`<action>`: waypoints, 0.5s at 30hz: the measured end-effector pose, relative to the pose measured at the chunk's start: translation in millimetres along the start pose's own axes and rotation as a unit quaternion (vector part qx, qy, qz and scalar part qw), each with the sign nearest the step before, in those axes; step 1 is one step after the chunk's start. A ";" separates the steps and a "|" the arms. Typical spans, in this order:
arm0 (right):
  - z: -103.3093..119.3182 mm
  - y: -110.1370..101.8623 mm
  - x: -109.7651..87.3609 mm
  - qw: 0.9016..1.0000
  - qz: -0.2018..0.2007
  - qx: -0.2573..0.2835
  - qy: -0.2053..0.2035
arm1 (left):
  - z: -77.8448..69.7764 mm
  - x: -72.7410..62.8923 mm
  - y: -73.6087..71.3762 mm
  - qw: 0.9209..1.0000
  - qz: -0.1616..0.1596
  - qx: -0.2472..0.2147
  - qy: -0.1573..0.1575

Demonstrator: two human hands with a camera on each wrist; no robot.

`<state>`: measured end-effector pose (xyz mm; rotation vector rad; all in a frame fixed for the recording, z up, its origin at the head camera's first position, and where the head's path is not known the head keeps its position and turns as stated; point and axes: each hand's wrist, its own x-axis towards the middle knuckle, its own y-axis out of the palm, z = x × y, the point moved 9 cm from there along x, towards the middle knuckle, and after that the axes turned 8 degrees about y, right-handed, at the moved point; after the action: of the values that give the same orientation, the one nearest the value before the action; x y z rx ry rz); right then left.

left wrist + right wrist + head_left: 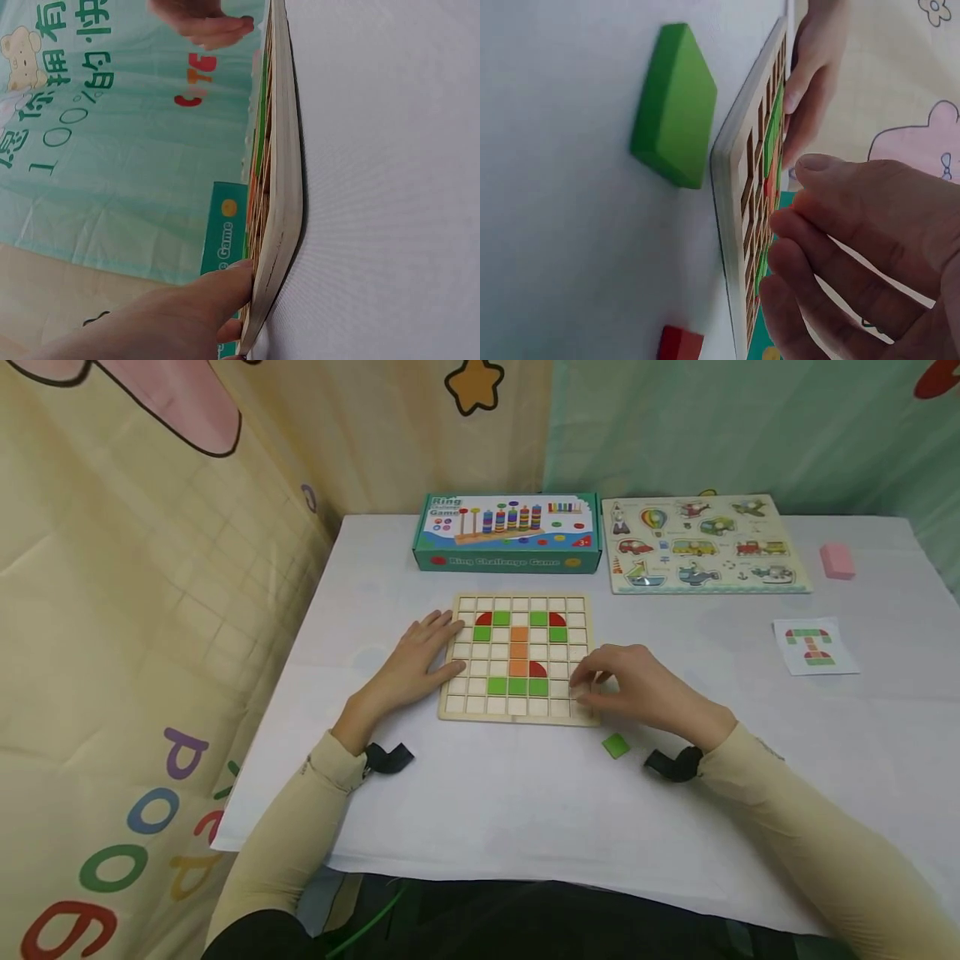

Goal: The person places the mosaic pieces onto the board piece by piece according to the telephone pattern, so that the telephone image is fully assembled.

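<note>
A wooden grid board [497, 706] lies on the white table, holding green squares, orange squares and red quarter-circle pieces in some cells. My left hand [412, 662] rests at the board's left edge, fingers extended and the thumb touching the rim. Over the right edge hovers my right hand [637, 685], fingers loosely bent; the right wrist view shows nothing between them. A loose green square block [616, 746] lies just off the board's near right corner. Beside the right edge, a red block [679, 345] shows in the right wrist view; the hand hides it in the head view.
A small pattern card [813, 660] lies to the right, showing green, red and orange shapes. Behind the board stand a green game box [506, 562] and a vehicle picture puzzle [705, 581]. A pink block [837, 561] sits at the far right.
</note>
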<state>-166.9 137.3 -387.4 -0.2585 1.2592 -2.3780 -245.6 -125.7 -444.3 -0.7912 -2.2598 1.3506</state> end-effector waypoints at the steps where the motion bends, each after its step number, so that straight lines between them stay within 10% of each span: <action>1: -3.9 -1.3 -7.7 1.000 0.002 0.002 0.000 | -0.4 0.2 -0.1 1.000 0.001 0.000 0.000; 15: -14.3 9.4 -62.0 0.998 0.019 -0.005 -0.062 | -1.3 0.0 -0.4 1.000 0.001 0.000 0.000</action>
<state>-114.3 171.7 -400.9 -0.3762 1.2077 -2.2860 -244.9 -124.9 -443.4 -0.7931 -2.2594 1.3517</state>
